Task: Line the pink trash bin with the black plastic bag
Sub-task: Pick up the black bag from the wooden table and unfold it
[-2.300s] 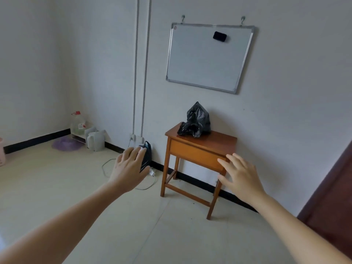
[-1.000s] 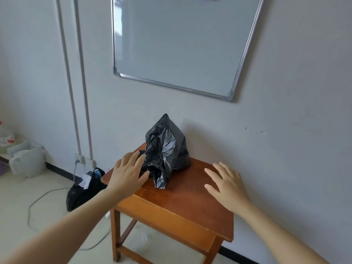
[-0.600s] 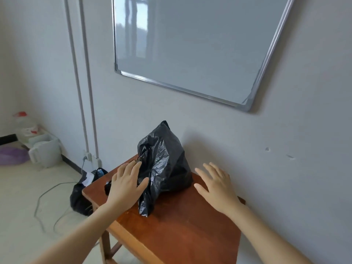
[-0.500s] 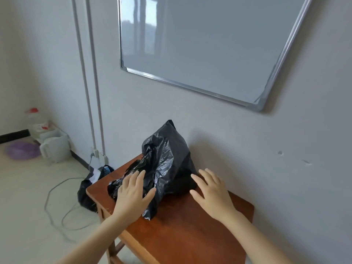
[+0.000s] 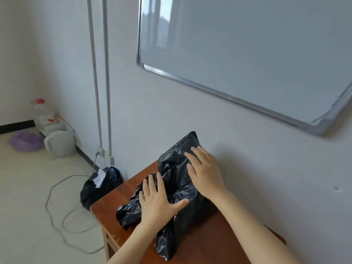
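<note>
A crumpled black plastic bag [image 5: 172, 168] lies heaped on a small brown wooden table [image 5: 209, 244] against the wall. My left hand [image 5: 158, 202] rests flat on the bag's lower left part, fingers spread. Laid on the bag's upper right side is my right hand [image 5: 204, 173], also with fingers spread and not closed around the plastic. The pink trash bin is out of view.
A whiteboard [image 5: 247, 54] hangs on the wall above the table. On the floor to the left sit another filled black bag [image 5: 101, 185], a loose cable [image 5: 57, 216], a white kettle [image 5: 59, 142], a purple basin [image 5: 25, 141] and a plastic bottle [image 5: 42, 113].
I have come close to the table. Both hands moved from hovering beside the black bag to lying on top of it, the right hand rising onto its upper side.
</note>
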Available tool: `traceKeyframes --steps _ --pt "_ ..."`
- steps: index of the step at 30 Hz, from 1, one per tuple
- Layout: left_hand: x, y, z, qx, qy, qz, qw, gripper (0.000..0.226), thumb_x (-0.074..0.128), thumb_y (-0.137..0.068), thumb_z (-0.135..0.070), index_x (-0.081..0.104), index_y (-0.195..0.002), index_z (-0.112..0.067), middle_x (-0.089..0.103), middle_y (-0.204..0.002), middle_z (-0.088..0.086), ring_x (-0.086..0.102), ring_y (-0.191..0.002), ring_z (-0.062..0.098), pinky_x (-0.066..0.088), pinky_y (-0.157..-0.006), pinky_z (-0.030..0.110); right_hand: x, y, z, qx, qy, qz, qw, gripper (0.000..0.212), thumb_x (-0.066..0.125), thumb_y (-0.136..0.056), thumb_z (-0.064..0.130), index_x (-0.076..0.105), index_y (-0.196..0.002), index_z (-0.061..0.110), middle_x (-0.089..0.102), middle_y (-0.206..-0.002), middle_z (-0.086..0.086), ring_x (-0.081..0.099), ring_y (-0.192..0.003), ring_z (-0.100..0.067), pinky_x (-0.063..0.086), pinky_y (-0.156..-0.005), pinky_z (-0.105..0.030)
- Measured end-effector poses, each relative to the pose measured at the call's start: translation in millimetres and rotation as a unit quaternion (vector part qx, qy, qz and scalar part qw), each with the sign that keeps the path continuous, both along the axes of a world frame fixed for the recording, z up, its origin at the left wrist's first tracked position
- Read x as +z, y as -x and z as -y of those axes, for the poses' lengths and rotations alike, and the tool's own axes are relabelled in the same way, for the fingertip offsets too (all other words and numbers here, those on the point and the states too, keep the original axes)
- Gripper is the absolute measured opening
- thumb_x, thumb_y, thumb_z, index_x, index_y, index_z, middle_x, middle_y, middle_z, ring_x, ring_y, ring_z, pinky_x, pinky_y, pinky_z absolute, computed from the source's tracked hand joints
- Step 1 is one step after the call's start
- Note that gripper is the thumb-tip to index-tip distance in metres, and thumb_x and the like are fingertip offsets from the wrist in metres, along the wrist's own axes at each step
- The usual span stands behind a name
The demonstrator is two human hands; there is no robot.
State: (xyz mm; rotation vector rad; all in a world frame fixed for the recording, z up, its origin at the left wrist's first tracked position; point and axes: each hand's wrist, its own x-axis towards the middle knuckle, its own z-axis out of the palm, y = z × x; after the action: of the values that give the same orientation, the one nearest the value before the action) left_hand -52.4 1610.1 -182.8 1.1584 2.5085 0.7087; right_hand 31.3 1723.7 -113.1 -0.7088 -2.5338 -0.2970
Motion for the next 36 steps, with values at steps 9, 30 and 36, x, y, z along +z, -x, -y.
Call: traceKeyframes --steps 9,30,36 --pt "-25.1 18.8 -29.8 -0.053 0.029 0.120 0.991 0.129 0.050 -0.055 -0.084 -0.025 -0.141 -0.024 -0.017 -0.155 0.014 -0.007 -0.143 0.036 0.004 -0.115 0.054 10.5 82.5 -51.4 0.060 0.044 0.370 0.926 0.064 0.022 -0.088 0.064 0.028 -0.140 0.027 0.031 -0.151 -0.001 0.005 -0.144 -0.019 -0.008 -0.114 -0.056" --pt "-79.8 -78.4 -22.4 -0.058 0.070 -0.101 0.991 0.054 0.050 -0.091 -0.033 0.029 -0.140 -0.023 0.053 -0.131 0.000 0.047 -0.122 0.021 0.030 -0.105 0.036 -60.6 -129.2 -106.2 0.141 -0.128 0.294 0.937 0.074 0.087 -0.038 0.016 0.062 -0.107 0.022 0.064 -0.065 0.003 0.061 -0.063 -0.018 0.048 -0.080 -0.034" --pt "-48.9 -52.2 45.2 0.026 0.010 -0.047 0.998 0.023 0.070 -0.077 -0.027 0.070 -0.099 -0.022 0.073 -0.090 -0.008 0.067 -0.087 0.012 0.050 -0.075 0.028 -72.7 -80.5 -79.7 0.234 -0.021 0.133 0.963 0.024 0.077 -0.046 0.020 0.067 -0.068 0.020 0.058 -0.058 0.003 0.033 -0.070 -0.012 0.026 -0.071 -0.026"
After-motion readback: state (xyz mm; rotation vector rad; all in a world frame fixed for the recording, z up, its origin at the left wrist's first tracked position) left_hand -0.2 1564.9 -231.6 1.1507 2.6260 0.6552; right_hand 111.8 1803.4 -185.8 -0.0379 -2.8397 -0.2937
